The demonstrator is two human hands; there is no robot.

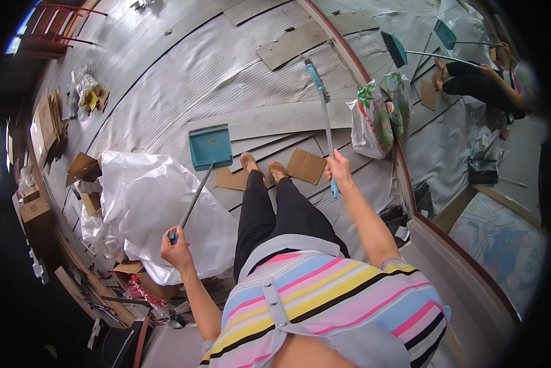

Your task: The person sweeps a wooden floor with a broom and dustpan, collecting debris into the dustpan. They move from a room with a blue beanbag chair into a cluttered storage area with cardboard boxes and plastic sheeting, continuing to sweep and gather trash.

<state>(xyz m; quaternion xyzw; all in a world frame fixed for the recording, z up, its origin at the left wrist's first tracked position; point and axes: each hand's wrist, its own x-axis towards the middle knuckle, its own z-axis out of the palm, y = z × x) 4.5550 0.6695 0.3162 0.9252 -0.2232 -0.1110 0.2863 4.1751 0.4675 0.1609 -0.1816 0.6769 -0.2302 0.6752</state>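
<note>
I see a boxy teal dustpan (pixel 209 147) near 2 feet (pixel 249 162) and a slim-poled broom (pixel 328 126) over ribbed sheeting (pixel 159 116), left hand (pixel 176 250) and right hand (pixel 340 172) (arms (pixel 368 224) outstretched) curled closed round them respectively.

In the left hand (pixel 176 250), dustpan (pixel 211 147), ahead and left of the feet (pixel 249 161); in the right hand (pixel 341 172), broom (pixel 326 104), ahead and right. Beside the feet, cardboard pieces (pixel 305 167); beyond them, board (pixel 269 119). Left of the legs (pixel 255 211), plastic sheeting (pixel 150 205); right, bag (pixel 369 126) near the mirror (pixel 433 165).
</note>
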